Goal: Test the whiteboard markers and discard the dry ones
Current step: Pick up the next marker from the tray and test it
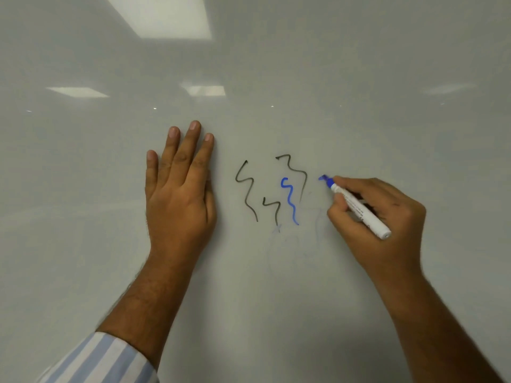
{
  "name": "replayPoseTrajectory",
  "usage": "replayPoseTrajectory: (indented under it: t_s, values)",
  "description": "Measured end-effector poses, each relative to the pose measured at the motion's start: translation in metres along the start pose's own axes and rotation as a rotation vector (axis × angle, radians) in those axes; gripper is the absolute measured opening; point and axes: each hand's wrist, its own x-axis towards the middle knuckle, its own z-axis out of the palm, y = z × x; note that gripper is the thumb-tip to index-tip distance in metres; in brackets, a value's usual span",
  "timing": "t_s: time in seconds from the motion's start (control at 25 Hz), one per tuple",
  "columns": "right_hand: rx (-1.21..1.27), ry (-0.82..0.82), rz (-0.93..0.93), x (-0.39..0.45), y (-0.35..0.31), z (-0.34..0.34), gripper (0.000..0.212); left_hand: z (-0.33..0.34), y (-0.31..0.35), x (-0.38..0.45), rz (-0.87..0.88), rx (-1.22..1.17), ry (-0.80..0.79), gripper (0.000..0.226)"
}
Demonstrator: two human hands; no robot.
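Note:
A whiteboard (276, 64) fills the view. My right hand (378, 219) grips a white marker (359, 210) with a blue tip, uncapped, its tip touching the board beside a short fresh blue mark (322, 177). Left of it are a blue squiggle (290, 201) and three black squiggles (247, 189). My left hand (179, 189) lies flat on the board, fingers straight and pointing up, to the left of the squiggles.
Faint erased traces (279, 229) show below the squiggles. Ceiling lights reflect in the upper part of the board (166, 15). A striped sleeve (96, 360) covers my left forearm at the lower left.

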Motion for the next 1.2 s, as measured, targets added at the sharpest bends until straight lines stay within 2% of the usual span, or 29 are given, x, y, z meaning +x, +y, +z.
replayPoseTrajectory:
  t_s: [0.08,0.28,0.4,0.48,0.76,0.96,1.12,1.2]
  values:
    - [-0.055,0.029,-0.021,-0.001,0.000,0.000,0.020,0.000,0.000,-0.002,-0.004,0.001,-0.002,0.058]
    - [-0.014,-0.063,-0.052,-0.028,-0.005,-0.004,0.013,0.000,0.000,-0.006,0.000,0.008,0.000,0.058]
    - [-0.043,-0.123,-0.214,-0.042,-0.005,0.006,0.019,0.001,0.000,-0.008,-0.007,0.026,0.005,0.058]
    - [-0.080,-0.126,-0.258,-0.043,-0.002,0.010,0.021,0.001,0.000,-0.008,-0.006,0.035,0.000,0.058]
    - [-0.137,-0.193,-0.232,-0.047,0.001,-0.012,0.019,0.001,-0.001,-0.014,-0.010,0.075,-0.049,0.057]
    - [-0.092,-0.076,-0.115,-0.040,0.003,-0.022,0.017,-0.001,0.002,-0.034,-0.027,0.089,-0.058,0.062]
    - [-0.124,-0.133,-0.101,-0.054,-0.004,-0.008,0.018,-0.003,-0.001,-0.048,-0.018,0.092,-0.082,0.066]
    - [-0.157,-0.094,-0.049,-0.060,-0.003,-0.012,0.014,-0.003,-0.002,-0.052,-0.001,0.094,-0.079,0.066]
